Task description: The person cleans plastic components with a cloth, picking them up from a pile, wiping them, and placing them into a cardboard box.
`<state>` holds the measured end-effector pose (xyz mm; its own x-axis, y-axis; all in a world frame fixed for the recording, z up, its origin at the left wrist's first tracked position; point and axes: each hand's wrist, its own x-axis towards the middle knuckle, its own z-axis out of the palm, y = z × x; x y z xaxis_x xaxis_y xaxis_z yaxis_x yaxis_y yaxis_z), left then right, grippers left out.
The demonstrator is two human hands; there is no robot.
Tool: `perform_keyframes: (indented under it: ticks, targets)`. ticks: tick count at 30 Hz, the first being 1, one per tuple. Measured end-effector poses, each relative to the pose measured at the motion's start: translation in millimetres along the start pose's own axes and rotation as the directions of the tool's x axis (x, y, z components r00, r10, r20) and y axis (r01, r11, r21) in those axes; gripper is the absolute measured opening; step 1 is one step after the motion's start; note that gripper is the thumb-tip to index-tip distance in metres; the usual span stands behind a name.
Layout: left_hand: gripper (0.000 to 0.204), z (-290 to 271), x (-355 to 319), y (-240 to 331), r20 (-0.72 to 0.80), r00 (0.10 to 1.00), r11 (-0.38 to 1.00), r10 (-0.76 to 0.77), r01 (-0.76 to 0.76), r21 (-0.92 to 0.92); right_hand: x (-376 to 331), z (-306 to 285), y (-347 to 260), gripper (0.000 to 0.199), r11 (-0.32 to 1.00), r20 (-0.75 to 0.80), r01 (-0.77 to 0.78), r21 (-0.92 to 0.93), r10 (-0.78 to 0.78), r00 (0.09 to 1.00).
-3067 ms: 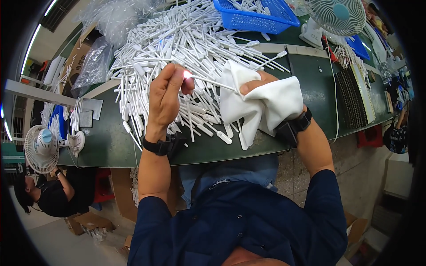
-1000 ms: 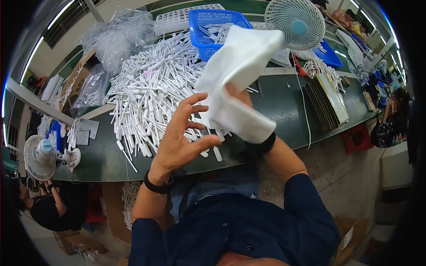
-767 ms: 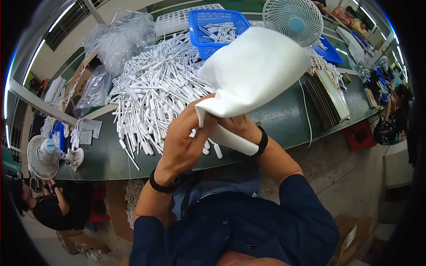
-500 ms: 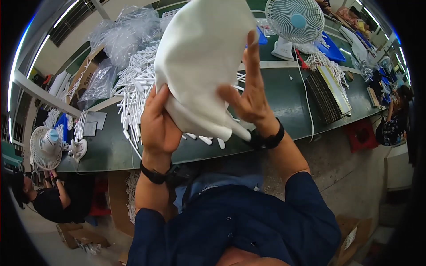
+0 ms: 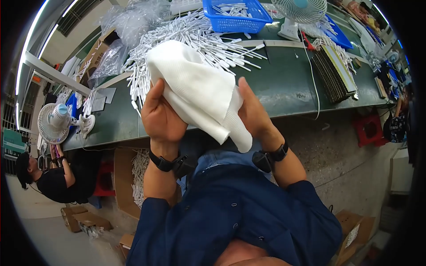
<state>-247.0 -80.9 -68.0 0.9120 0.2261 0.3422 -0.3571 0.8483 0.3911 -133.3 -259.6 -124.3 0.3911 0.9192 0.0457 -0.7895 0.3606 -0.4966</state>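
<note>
Both hands hold one white cloth (image 5: 199, 95) at frame centre, raised above the green table (image 5: 284, 86): the left hand (image 5: 162, 117) grips its left side with fingers closed on it, the right hand (image 5: 253, 113) presses its right side, fingers hidden behind the cloth. At top centre, one blue basket (image 5: 235, 17) holds several white sticks. A heap of white sticks (image 5: 186, 37), too many to count, lies just left. Two fans show: a fan (image 5: 299, 13) at top right, another fan (image 5: 57, 122) at left.

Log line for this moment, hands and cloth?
left hand: holds white cloth | right hand: holds same cloth | cloth: raised above green table | behind: white sticks
</note>
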Motion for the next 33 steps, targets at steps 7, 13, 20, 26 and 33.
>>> perform_keyframes:
  ticks: [7,13,20,26,33]
  targets:
    - [0.050,-2.2,-34.7,-16.2,-0.241,0.970,0.889,-0.038,0.143,0.435,-38.8,11.2,-0.1,0.052,0.906,-0.140,0.238,-0.351,-0.302,0.943]
    - [0.055,-7.0,-51.9,-53.0,-0.228,0.961,0.325,0.157,0.168,0.931,-64.9,18.8,-1.0,0.046,0.584,-0.283,0.117,-0.803,-0.547,0.788]
    - [0.043,3.3,-63.5,-77.4,-0.187,0.946,0.449,-0.264,0.292,0.845,-64.6,23.8,31.1,0.052,0.513,-0.094,0.290,-0.808,-0.598,0.796]
    - [0.036,-22.7,-65.3,-64.4,-0.236,0.898,0.478,-0.371,0.402,0.781,-109.2,14.2,-22.3,0.057,0.644,-0.306,-0.147,-0.751,-0.142,0.942]
    - [0.040,-13.1,-62.7,-77.1,-0.267,0.891,0.685,-0.367,0.453,0.571,-139.4,5.9,-15.7,0.048,0.839,-0.310,0.071,-0.539,-0.277,0.910]
